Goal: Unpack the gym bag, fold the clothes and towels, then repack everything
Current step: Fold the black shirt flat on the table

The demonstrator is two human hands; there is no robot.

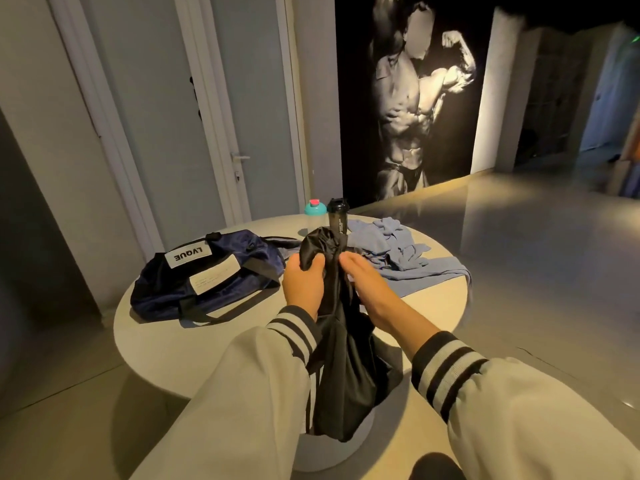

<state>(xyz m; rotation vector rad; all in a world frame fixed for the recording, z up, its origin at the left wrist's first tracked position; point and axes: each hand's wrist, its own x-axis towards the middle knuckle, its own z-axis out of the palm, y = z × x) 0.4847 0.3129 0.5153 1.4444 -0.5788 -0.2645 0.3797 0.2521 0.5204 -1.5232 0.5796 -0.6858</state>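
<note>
Head view: the black garment [341, 368] hangs at frame centre, long axis vertical, its bunched top above the bench [194, 344] and its tail dropping past the near edge. The left hand [303, 285] curls its fingers round that top. The right hand [369, 292] sits just right of it, fingers straight against the cloth and thumb hidden, so I cannot tell whether it is gripping. The gym bag [207, 271] lies at left.

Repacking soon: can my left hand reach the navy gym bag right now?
Probably, once freed: the left hand grips the black garment, but nothing lies between it and the gym bag.
</note>
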